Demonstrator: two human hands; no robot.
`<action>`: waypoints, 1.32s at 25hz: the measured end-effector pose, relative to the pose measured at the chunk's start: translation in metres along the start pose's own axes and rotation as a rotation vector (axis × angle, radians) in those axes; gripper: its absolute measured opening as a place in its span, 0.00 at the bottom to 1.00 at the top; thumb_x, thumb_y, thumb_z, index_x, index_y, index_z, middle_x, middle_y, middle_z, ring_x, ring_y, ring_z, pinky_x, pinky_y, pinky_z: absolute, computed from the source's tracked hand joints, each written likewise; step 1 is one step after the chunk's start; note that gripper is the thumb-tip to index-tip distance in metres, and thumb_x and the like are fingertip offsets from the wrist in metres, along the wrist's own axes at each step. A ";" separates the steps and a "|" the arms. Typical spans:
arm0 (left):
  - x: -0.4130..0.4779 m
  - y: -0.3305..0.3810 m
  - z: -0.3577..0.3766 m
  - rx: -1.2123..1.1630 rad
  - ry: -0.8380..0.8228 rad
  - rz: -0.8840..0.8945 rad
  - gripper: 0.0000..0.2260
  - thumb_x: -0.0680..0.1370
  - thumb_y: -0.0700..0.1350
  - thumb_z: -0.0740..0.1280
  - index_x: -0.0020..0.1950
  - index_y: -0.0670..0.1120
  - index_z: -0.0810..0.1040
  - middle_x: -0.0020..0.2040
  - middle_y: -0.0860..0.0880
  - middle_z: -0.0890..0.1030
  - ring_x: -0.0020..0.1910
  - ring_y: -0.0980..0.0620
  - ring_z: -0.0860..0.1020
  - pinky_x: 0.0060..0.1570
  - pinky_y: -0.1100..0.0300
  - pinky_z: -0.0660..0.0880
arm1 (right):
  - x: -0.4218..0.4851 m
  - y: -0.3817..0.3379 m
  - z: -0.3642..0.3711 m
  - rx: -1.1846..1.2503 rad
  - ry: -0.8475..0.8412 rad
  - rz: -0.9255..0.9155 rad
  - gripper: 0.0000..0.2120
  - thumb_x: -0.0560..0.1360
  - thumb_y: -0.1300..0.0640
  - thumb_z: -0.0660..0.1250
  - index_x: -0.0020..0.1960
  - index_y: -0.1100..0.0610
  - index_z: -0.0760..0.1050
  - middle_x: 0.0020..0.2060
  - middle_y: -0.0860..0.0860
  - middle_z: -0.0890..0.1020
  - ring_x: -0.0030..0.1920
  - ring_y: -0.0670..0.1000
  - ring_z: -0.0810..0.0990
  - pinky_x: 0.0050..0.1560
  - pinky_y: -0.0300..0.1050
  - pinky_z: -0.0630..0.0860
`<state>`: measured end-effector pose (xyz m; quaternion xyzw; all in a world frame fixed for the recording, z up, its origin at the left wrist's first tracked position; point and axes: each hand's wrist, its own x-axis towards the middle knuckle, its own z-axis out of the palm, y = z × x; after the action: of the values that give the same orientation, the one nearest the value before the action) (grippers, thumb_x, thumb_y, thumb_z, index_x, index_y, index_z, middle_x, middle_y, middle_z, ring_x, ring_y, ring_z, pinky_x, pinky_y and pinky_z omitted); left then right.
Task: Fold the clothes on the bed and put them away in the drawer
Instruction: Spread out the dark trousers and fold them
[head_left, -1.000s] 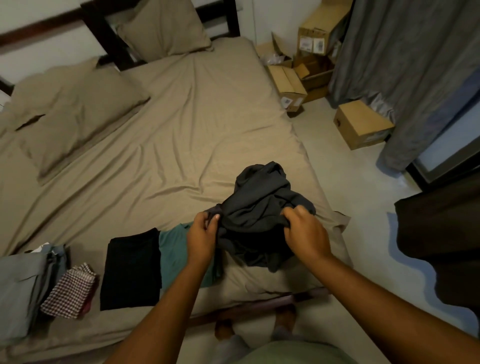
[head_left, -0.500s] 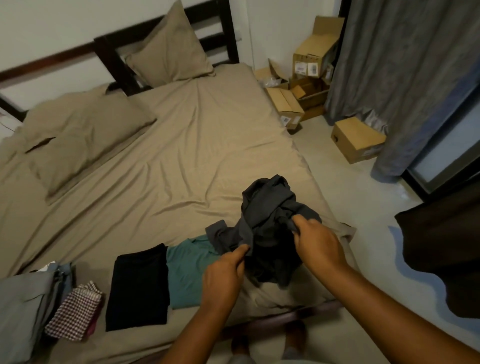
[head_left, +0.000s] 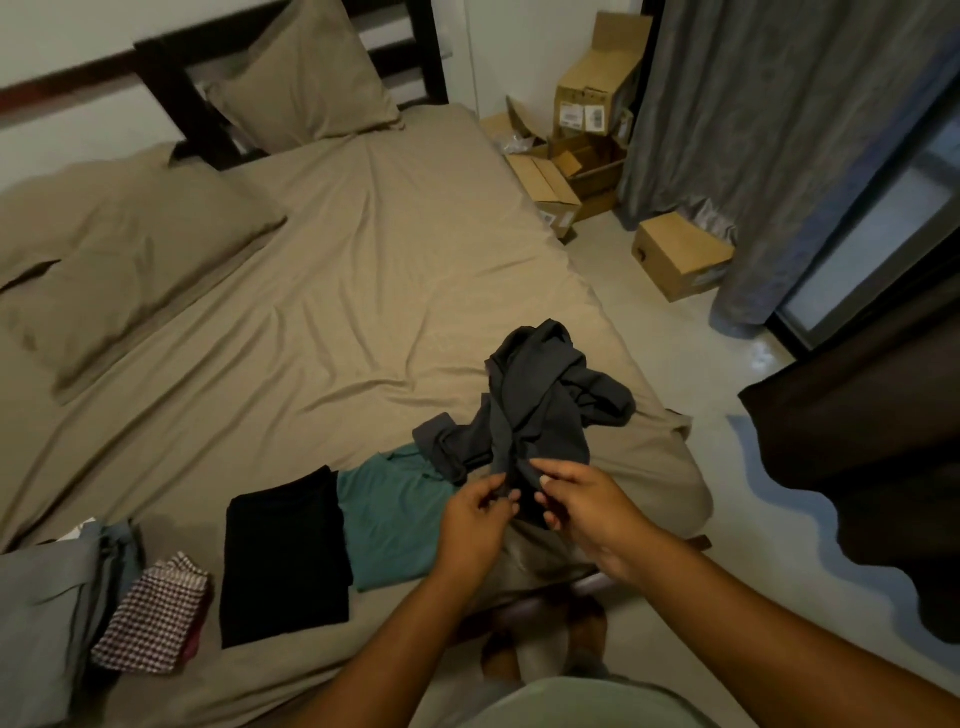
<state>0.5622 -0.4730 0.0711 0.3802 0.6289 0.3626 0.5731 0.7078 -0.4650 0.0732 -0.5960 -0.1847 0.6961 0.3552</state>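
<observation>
Left hand (head_left: 478, 519) and right hand (head_left: 589, 512) both pinch the crumpled dark grey garment (head_left: 540, 410); best find its corners and spread it flat before folding.

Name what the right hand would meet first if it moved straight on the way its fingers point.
The right hand points leftward: first the dark grey garment, which it seems to pinch, then the left hand beyond. Depth is unclear.
</observation>
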 end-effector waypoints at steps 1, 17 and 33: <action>-0.003 0.005 -0.002 -0.175 -0.011 -0.100 0.11 0.81 0.32 0.61 0.56 0.40 0.81 0.53 0.39 0.84 0.52 0.45 0.83 0.52 0.59 0.81 | -0.003 0.005 0.005 0.056 0.035 -0.009 0.11 0.81 0.65 0.65 0.60 0.54 0.78 0.54 0.55 0.83 0.49 0.50 0.82 0.40 0.39 0.78; -0.008 0.045 -0.007 -0.464 0.034 -0.191 0.19 0.73 0.31 0.74 0.62 0.37 0.73 0.54 0.38 0.82 0.49 0.45 0.84 0.48 0.53 0.82 | -0.044 0.005 0.015 -0.842 0.598 -0.915 0.09 0.72 0.65 0.76 0.50 0.57 0.82 0.53 0.47 0.81 0.53 0.45 0.79 0.52 0.24 0.71; 0.006 -0.029 0.014 -0.571 0.014 -0.742 0.03 0.79 0.40 0.70 0.50 0.41 0.79 0.42 0.45 0.81 0.40 0.53 0.79 0.28 0.66 0.78 | -0.013 0.070 -0.003 0.344 0.327 -0.035 0.08 0.77 0.66 0.70 0.55 0.64 0.82 0.53 0.63 0.85 0.55 0.58 0.84 0.62 0.51 0.79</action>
<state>0.5744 -0.4806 0.0416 -0.0456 0.6014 0.2943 0.7414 0.6919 -0.5218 0.0342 -0.6283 -0.0139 0.6052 0.4886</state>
